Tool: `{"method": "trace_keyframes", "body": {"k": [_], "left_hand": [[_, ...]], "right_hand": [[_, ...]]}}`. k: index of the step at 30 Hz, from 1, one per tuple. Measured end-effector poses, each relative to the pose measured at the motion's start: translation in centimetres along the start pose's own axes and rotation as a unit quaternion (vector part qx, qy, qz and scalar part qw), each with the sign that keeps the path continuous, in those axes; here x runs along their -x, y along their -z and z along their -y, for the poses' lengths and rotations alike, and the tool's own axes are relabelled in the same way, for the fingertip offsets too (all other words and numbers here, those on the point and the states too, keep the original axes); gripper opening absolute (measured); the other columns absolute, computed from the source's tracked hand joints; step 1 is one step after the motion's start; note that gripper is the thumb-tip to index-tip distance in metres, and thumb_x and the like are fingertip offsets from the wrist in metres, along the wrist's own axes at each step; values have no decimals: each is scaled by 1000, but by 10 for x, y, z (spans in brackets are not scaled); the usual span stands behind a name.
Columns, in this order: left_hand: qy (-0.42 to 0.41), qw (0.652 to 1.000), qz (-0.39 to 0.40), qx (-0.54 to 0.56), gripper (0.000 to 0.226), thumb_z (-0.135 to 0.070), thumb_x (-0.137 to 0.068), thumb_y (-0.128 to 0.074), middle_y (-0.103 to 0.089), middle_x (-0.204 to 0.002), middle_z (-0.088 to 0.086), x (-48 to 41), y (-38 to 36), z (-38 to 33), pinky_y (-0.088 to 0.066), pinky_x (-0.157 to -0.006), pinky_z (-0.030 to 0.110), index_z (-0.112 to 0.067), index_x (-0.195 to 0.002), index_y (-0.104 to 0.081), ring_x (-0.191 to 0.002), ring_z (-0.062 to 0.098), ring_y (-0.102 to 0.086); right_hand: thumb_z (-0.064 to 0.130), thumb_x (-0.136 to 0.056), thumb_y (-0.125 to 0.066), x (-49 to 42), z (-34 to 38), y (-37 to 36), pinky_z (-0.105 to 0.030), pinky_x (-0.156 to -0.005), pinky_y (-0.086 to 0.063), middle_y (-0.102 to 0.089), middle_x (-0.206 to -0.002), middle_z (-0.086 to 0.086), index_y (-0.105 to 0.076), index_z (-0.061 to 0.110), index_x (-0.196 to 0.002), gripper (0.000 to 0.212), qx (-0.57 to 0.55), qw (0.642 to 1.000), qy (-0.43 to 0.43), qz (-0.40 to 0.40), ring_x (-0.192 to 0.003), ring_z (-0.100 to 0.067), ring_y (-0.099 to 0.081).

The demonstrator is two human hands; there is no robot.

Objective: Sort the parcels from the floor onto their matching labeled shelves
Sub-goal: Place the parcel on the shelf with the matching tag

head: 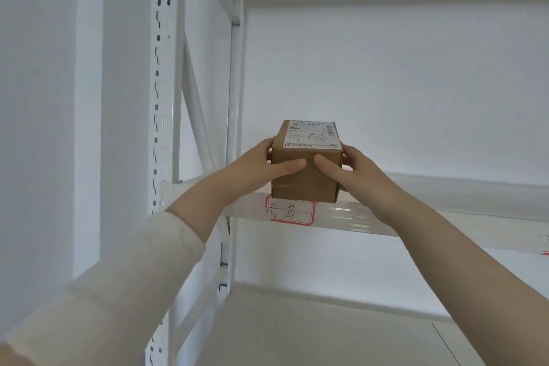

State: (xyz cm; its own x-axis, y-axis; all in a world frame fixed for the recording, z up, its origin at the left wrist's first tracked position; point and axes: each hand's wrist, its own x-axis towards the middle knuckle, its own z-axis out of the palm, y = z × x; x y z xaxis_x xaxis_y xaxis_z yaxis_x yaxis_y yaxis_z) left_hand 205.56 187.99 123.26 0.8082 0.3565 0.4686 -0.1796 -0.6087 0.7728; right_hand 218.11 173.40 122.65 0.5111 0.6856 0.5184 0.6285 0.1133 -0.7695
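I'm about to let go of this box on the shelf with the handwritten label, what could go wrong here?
1. The cardboard box sits at the shelf's front edge; released now, it might tip off forward.
2. It covers the top of the red-bordered shelf label, so reading it could get harder.
3. Left hand and right hand grip opposite sides; uneven release could twist it.

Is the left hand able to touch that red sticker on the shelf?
Probably yes. The left hand grips the box right above the red-bordered label on the shelf edge, with nothing between, though it would have to let go first.
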Motion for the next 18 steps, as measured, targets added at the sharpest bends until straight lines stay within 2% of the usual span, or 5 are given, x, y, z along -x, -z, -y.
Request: {"method": "trace_keyframes", "body": {"k": [2,5,12,17,18], "left_hand": [[13,1000,22,-6,56,-37,-83,-66,-63,-124,-8,-15,7,6,-54,-88,20,-26,-135,-46,-109,7,-63],[38,998,48,-19,56,-36,-84,-65,-63,-120,-7,-35,14,17,-54,-71,10,-24,-134,-46,-101,3,-63],[78,992,86,-42,56,-40,-82,-65,-64,-121,-3,-68,25,45,-54,-84,20,-21,-132,-49,-105,9,-64],[68,994,65,-61,56,-40,-81,-66,-63,-122,0,-75,28,52,-51,-96,28,-21,-132,-50,-111,13,-61],[64,994,64,-67,56,-40,-81,-67,-63,-122,0,-75,28,53,-50,-99,30,-22,-131,-51,-113,14,-61]], "right_hand": [[46,-81,-65,-14,-4,-2,-34,-104,-46,-59,-130,4,-51,25,-131,56,6,999,-33,13,-124,-13,-54],[40,-85,-64,-33,-10,-4,-27,-96,-50,-65,-118,0,-58,25,-115,34,3,997,-68,33,-105,-11,-64],[45,-84,-62,-64,-31,-13,-33,-101,-49,-70,-117,-3,-64,18,-113,40,20,992,-118,32,-113,-17,-64],[69,-55,-71,-69,-40,-11,-31,-98,-51,-54,-140,-1,-48,15,-139,103,60,993,-98,25,-122,-15,-58],[71,-51,-72,-69,-41,-10,-32,-101,-49,-54,-140,2,-50,17,-138,104,79,993,-88,21,-122,-13,-58]]}}
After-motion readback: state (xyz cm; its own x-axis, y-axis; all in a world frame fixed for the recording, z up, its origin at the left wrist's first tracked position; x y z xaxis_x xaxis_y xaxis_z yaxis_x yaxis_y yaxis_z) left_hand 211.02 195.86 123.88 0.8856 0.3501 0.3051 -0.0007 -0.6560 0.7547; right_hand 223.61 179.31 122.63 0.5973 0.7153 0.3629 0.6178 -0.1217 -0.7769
